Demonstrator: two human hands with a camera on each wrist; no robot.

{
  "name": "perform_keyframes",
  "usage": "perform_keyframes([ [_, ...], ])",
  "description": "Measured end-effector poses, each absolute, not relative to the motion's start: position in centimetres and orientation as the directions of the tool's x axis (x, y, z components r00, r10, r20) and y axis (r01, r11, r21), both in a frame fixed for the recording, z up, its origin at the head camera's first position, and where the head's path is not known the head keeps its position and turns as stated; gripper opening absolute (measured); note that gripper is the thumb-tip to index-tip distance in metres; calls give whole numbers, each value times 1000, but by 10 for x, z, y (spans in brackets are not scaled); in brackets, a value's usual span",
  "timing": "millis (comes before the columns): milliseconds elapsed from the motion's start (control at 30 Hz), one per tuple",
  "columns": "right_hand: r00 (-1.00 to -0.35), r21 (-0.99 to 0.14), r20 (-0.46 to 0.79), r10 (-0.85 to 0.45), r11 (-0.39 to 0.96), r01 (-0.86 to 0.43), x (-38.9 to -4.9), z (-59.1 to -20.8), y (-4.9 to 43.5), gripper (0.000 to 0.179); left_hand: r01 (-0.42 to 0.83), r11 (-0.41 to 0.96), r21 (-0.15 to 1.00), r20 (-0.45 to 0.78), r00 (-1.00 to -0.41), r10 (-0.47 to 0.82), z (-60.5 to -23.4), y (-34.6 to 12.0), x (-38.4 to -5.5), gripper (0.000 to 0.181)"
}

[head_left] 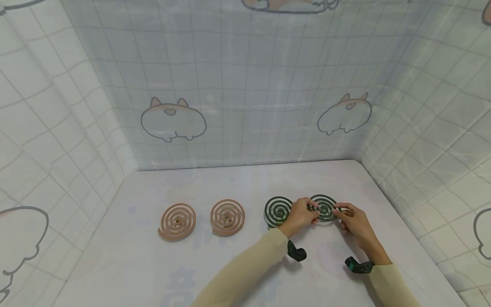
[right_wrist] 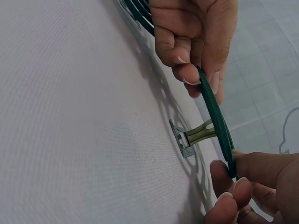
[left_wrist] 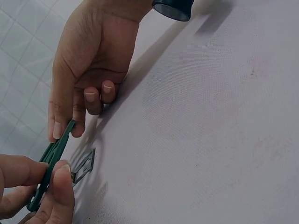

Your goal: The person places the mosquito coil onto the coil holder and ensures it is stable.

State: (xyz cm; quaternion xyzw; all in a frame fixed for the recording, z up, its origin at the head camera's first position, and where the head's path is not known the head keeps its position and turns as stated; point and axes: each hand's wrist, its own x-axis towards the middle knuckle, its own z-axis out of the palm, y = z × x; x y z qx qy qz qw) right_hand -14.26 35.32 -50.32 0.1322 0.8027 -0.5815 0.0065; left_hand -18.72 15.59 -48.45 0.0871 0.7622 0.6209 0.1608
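Two green mosquito coils lie on the right half of the table. The right one (head_left: 324,209) is tilted, raised off the cloth between both hands. My left hand (head_left: 302,214) pinches its left edge between thumb and fingers. On the opposite edge, my right hand (head_left: 353,220) pinches the rim the same way. Under this coil, a small metal stand (right_wrist: 186,140) joins its middle and points down toward the cloth. The other green coil (head_left: 278,212) lies just left of my left hand, partly covered by it.
Two brown mosquito coils, one at far left (head_left: 177,221) and one nearer the middle (head_left: 227,217), lie on the pale cloth-covered table (head_left: 134,264). Grid-patterned curtains (head_left: 245,85) with cartoon animals enclose the back and both sides.
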Motion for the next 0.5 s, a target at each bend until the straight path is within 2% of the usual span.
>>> perform_keyframes([
  [500, -967, -928, -155, 202, 307, 212, -143, -505, 355, 48, -83, 228, 970, -160, -925, 344, -483, 156, -187, 19],
])
